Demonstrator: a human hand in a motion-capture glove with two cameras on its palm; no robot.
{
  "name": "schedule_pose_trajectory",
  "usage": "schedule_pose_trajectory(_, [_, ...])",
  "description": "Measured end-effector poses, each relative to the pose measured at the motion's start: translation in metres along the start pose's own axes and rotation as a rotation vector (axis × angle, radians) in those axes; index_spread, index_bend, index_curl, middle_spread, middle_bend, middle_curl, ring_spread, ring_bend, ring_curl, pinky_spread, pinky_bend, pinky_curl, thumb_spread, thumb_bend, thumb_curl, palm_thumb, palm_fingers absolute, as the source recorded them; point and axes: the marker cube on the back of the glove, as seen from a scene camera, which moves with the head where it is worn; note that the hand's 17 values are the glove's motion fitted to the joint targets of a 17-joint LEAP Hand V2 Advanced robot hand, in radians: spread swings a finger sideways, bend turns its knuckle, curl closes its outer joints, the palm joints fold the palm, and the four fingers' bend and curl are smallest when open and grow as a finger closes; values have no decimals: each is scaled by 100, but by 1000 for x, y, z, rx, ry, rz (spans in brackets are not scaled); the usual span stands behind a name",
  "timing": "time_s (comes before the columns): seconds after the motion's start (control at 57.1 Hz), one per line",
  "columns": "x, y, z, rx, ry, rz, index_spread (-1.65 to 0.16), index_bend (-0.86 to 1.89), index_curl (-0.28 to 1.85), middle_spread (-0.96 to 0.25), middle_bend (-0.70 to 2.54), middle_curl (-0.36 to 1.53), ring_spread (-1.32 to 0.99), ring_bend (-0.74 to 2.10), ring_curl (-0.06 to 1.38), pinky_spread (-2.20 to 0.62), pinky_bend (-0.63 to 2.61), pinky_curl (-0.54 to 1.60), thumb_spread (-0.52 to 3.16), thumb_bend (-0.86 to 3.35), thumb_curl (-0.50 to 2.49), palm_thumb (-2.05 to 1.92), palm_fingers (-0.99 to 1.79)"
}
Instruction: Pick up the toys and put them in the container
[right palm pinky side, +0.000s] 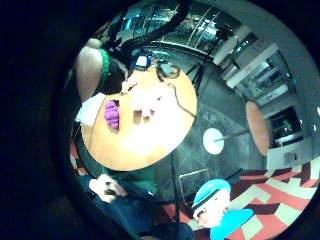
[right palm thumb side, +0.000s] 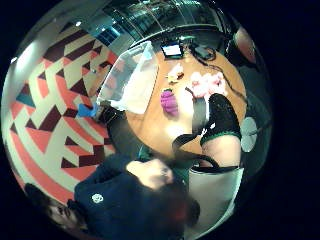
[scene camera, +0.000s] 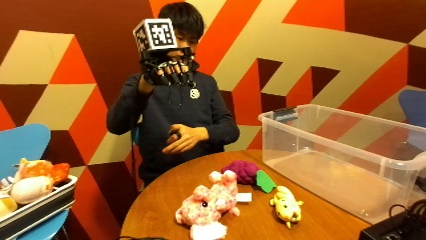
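table (scene camera: 166, 200): three toys (scene camera: 206, 204) | container (scene camera: 346, 150) right, probably overhanging

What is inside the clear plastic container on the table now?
The clear container appears empty: its bottom shows through the walls, no toy inside. The pink plush, purple grapes and yellow toy lie outside on the table.

Three plush toys lie on round wooden table, all outside container. Pink-and-white mottled bunny (scene camera: 208, 204) lying flat, nearest table edge. Purple grape cluster with green leaf (scene camera: 247, 173) beside it, just beside bin wall. Small yellow animal (scene camera: 286, 205) lying near bin. Clear plastic container (scene camera: 346, 160) upright, open-topped, no toys inside.
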Motion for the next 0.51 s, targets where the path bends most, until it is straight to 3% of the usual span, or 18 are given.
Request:
schedule_pose_trajectory(0.228, [-31, -26, -23, -46, 82, -63, -11, 17, 12, -6, 39, 15, -20, 48, 18, -11, 51, 21, 114, 37, 15, 32, 69])
schedule_pose_trajectory(0.508, [-21, -50, -5, -111, 84, -85, -19, 16, 18, -3, 23, 17, -18, 47, 20, -7, 67, 29, 150, 35, 23, 17, 27])
